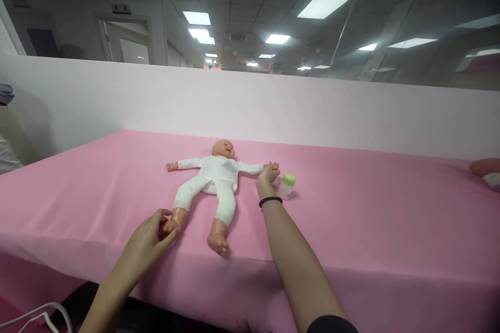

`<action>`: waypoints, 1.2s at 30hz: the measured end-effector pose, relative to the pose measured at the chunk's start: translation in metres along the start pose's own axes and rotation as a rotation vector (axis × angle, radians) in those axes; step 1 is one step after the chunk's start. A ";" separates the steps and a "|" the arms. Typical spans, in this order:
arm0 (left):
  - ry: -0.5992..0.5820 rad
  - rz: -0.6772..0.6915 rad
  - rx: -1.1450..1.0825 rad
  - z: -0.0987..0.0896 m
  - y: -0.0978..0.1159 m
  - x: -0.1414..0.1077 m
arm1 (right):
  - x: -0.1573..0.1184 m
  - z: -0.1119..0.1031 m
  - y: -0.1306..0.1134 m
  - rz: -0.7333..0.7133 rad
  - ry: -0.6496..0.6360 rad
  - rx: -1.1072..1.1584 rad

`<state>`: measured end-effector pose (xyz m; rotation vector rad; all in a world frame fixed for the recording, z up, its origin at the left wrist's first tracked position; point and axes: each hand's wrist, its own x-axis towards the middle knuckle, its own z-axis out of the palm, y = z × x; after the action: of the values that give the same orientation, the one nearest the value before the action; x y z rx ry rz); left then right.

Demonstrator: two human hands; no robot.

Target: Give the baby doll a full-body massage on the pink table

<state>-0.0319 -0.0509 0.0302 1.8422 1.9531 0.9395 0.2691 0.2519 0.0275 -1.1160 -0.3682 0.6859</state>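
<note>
A baby doll (219, 174) with a white cloth body lies on its back on the pink-covered table (351, 218), its head toward the wall and its feet toward me. My left hand (150, 237) is closed around the doll's foot on the left side, fingers above and thumb below. At the doll's outstretched arm on the right, my right hand (268, 173) has its fingers wrapped on the wrist; the fingertips are mostly hidden. Just right of that hand stands a small clear bottle (287, 187) with a green lid, apart from it.
A low white partition (250, 104) with glass above runs behind the table. Part of another doll (486, 169) lies at the right edge. A white cable (47, 309) loops at the lower left. Some grey and white cloth shows at the far left.
</note>
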 end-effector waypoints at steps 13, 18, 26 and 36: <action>0.282 0.322 0.120 -0.029 0.060 0.083 | -0.069 0.013 -0.002 -0.662 -0.647 -0.185; 0.215 0.379 0.306 -0.002 0.081 0.115 | -0.068 0.011 0.013 -0.960 -0.849 -0.367; 0.231 0.432 0.323 0.025 0.078 0.131 | -0.068 0.013 0.012 -1.126 -1.015 -0.485; 0.424 0.277 0.088 -0.021 0.021 0.025 | -0.046 0.018 -0.019 -0.527 -0.420 -0.021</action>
<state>-0.0320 -0.0332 0.0650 2.1423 2.0240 1.4526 0.2307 0.2286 0.0548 -0.8346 -0.9896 0.4394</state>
